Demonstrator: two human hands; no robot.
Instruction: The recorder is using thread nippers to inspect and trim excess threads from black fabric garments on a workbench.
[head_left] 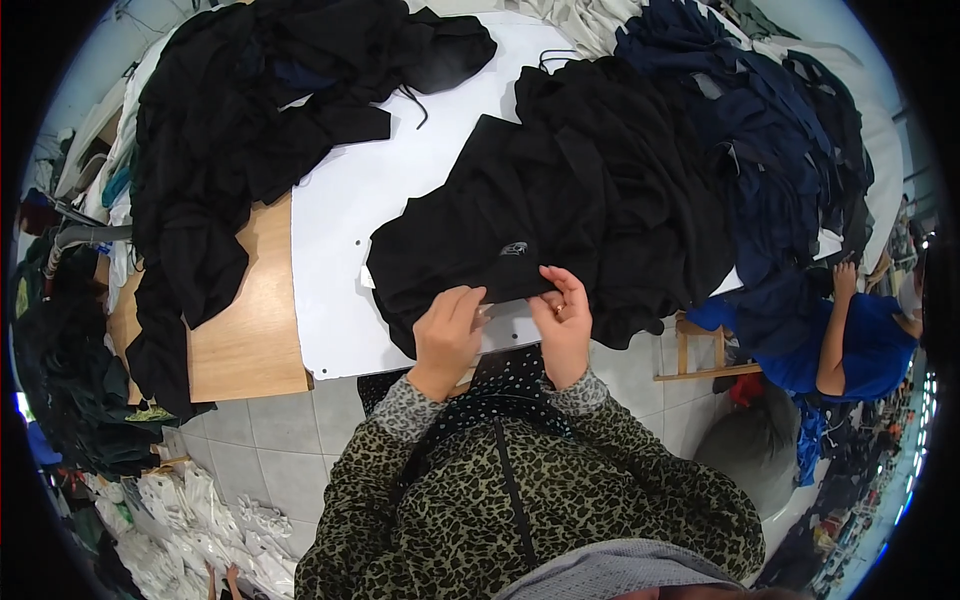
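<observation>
A black garment (pixel 470 240) with a small pale emblem lies spread over the front edge of the white tabletop (pixel 340 300). My left hand (pixel 447 338) is closed, its thumb and fingers pinching the near edge of the fabric. A short way to the right, my right hand (pixel 563 322) pinches the same edge between thumb and fingers. Part of the edge stretches between both hands. The garment runs into a heap of black cloth (pixel 640 190) on its right, and where one piece ends and another begins I cannot tell.
Black garments (pixel 240 130) are piled at the left, partly over a wooden board (pixel 245 300). Navy garments (pixel 760 150) are heaped at the right. Beyond them sits a person in blue (pixel 860 340). White cloth (pixel 200 525) lies low on the left, by the tiled floor (pixel 270 470).
</observation>
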